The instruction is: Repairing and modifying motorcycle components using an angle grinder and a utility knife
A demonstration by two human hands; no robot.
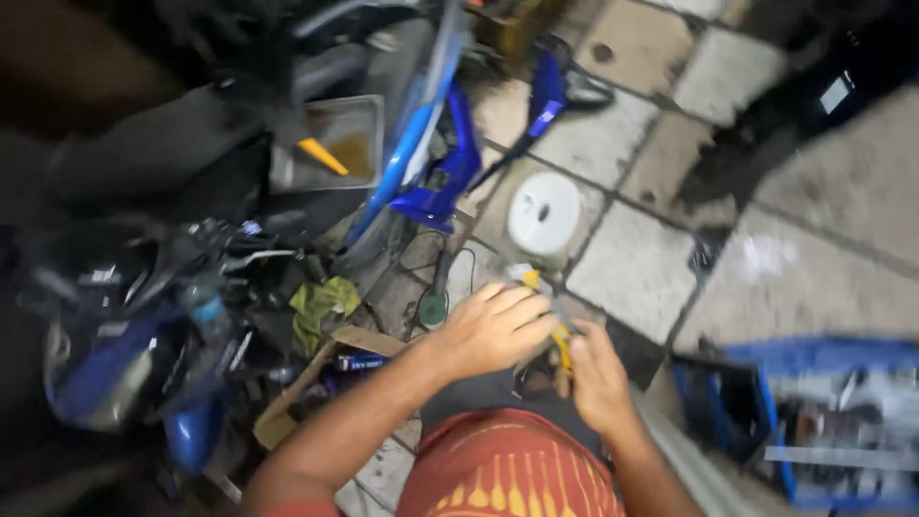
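Head view, starting at the left of the frame: a blue motorcycle (124, 364) lies partly stripped in shadow, with a crumpled yellow-green rag (321, 306) and an open cardboard box (316, 378) on the floor beside it. Above them, in the upper middle, a metal tray (335, 144) holds brownish liquid, and blue body panels (440, 163) lean near it.

Lower centre, the left hand (493, 330) curls its fingers together over the top of a small yellow-and-dark tool (555, 349); the blur hides what kind it is. It looks rigid and light enough for one hand, likely greasy and so slippery; a judgement only. The yellow part seems the better place to grip.

Just right of it, the right hand (598, 383) closes around the lower end of the same tool, fingers wrapped, though how tightly I cannot tell.

Above the hands a round white disc (543, 213) lies on the tiled floor (632, 268). At the lower right stands a blue crate (814, 421) of parts, badly blurred.
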